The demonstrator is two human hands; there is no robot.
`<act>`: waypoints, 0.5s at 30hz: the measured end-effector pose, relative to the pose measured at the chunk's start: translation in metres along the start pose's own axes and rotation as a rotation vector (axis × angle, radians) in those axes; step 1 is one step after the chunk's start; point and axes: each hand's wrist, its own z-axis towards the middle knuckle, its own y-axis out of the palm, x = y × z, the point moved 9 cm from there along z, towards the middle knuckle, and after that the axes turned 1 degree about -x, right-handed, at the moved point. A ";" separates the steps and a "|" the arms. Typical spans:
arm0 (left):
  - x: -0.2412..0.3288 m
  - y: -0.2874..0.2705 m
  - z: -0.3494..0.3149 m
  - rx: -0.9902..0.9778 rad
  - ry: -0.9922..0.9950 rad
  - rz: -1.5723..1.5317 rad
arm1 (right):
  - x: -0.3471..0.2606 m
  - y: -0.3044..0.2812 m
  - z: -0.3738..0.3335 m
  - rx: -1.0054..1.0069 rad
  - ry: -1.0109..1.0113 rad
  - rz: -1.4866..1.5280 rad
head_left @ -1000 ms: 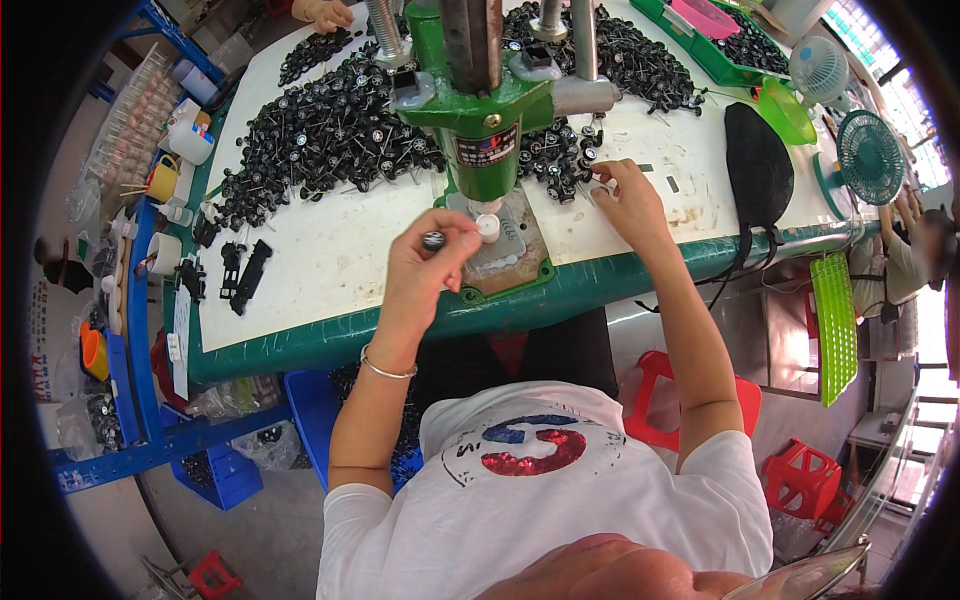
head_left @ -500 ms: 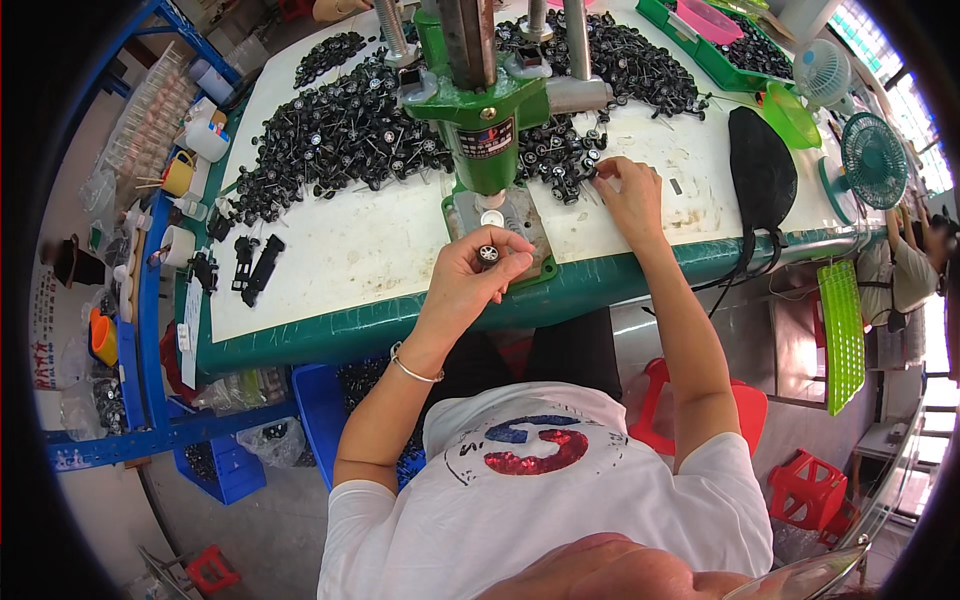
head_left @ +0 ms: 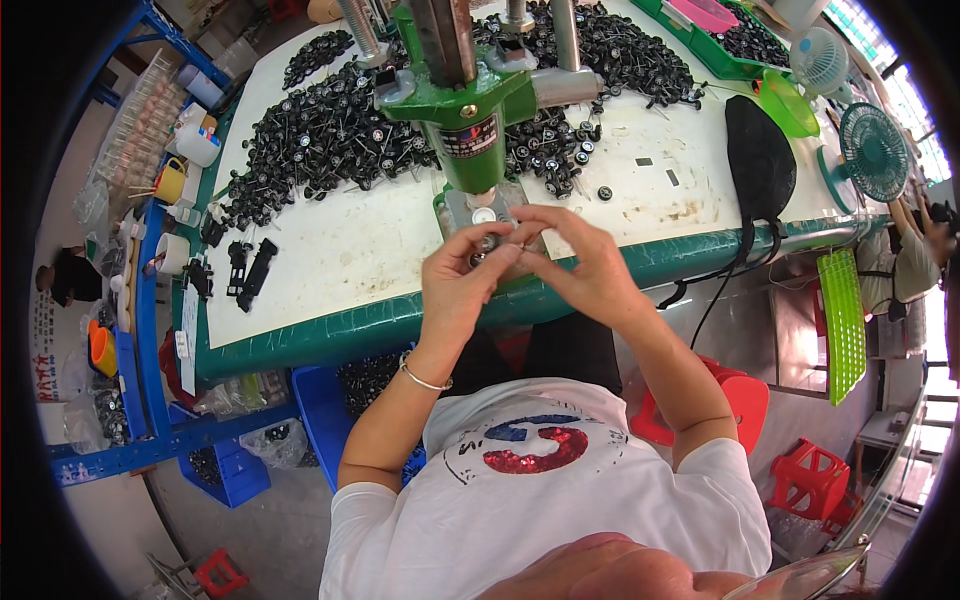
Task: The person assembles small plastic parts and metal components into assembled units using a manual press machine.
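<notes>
Just in front of the green hand press, my two hands meet. My left hand pinches a small black toy wheel with a silver hub between thumb and fingers. Beside it, my right hand has its thumb and fingers closed close to the wheel; whatever is between them is too small or hidden to make out. Behind the fingers shows the press's metal base plate with a white round seat. One loose wheel lies on the white tabletop, right of the base.
A large heap of black wheels with thin axles spreads behind and beside the press. Black plastic parts lie at the left. A black cloth bag, a green bowl and a green fan stand along the right.
My right hand has come from the heap's right edge to my left hand, which still holds the wheel. A single wheel now lies apart on the table near where the right hand was.
</notes>
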 end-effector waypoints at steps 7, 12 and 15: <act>0.028 -0.044 0.001 0.111 0.096 0.003 | 0.084 -0.077 -0.003 0.164 0.012 -0.754; 0.037 -0.047 0.006 0.075 0.180 0.034 | 0.083 -0.070 0.009 0.154 0.227 -0.422; 0.042 -0.048 0.011 0.052 0.162 0.022 | 0.028 -0.019 0.021 0.039 -0.002 -0.089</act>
